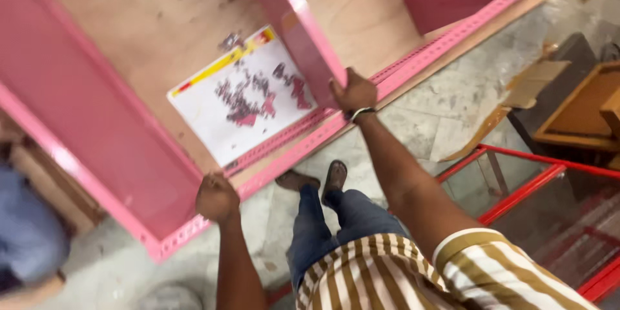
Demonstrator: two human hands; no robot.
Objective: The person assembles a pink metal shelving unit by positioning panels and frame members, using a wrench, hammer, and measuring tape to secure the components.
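A pink metal shelving rack point(97, 135) lies on its side on the floor, with a plywood back. My left hand point(217, 197) is closed on the rack's perforated pink upright near its left shelf panel. My right hand point(354, 92) grips the near end of a pink shelf panel point(294, 19) that stands on edge inside the rack. A watch strap shows on my right wrist. Between the panels lies a white sheet point(219, 116) with several small dark and pink fasteners scattered on it.
My legs in jeans and sandals point(323, 184) stand on the grey stone floor beside the rack. A red metal frame point(536, 168) lies at the right, with wooden furniture point(581, 110) behind it. Another person in blue point(26, 232) is at the left edge.
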